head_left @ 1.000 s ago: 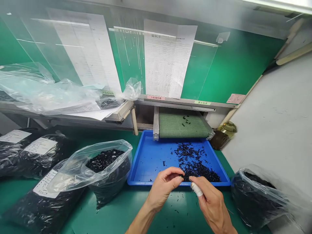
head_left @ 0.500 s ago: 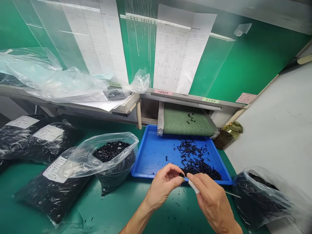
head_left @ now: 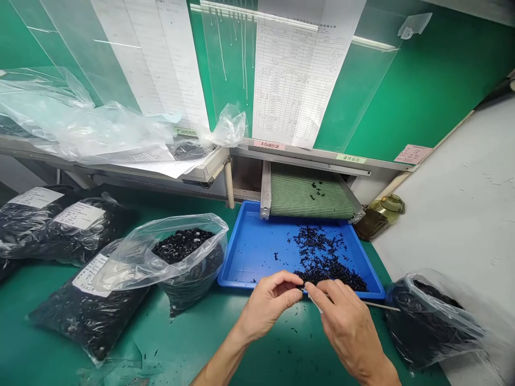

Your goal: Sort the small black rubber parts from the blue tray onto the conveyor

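Over the front rim of the blue tray [head_left: 257, 236], my left hand [head_left: 269, 303] pinches a tiny black part [head_left: 301, 287] between thumb and forefinger. My right hand [head_left: 348, 324] is closed around a thin rod-like tool [head_left: 382, 306], whose far end sticks out to the right; something white shows under the fingers. The tool's tip meets the part close to the left fingertips, too small to make out. Many small black parts [head_left: 317, 246] lie loose in the tray behind my hands.
A green conveyor belt [head_left: 309, 187] with several black pieces ends above the tray. An open bag of black parts [head_left: 189, 279] stands left, beside filled labelled bags [head_left: 88, 311]. Another open bag [head_left: 430, 327] stands right. A bottle [head_left: 380, 217] sits by the wall. Scattered pieces dot the green table.
My right hand has shifted slightly left and up, and its fingers now cover more of the white piece. My left hand keeps its pinch. The camera view has tilted a little.
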`<control>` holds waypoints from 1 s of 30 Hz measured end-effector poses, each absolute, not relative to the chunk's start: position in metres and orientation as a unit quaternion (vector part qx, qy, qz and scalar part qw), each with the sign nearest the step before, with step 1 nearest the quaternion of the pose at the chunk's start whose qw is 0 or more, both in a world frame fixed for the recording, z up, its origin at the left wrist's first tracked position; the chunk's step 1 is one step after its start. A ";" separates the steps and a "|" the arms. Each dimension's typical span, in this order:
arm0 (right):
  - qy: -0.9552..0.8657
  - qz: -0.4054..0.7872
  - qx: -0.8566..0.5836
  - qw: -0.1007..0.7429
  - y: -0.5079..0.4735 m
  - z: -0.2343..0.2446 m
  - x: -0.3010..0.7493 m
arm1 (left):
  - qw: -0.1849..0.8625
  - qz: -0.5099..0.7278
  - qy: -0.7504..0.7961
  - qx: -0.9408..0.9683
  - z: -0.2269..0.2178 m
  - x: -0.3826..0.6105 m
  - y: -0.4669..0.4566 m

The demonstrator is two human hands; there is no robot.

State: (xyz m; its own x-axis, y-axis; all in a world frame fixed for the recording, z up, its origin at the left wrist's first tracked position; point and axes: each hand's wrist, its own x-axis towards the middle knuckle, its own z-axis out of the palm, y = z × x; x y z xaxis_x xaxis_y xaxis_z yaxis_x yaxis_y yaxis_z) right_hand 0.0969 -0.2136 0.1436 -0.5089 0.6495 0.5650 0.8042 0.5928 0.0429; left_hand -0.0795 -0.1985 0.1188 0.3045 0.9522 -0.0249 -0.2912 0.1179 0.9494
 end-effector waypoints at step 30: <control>-0.753 0.025 -0.593 0.286 -0.176 0.084 0.091 | 0.663 0.520 0.409 0.351 0.095 -0.049 -0.154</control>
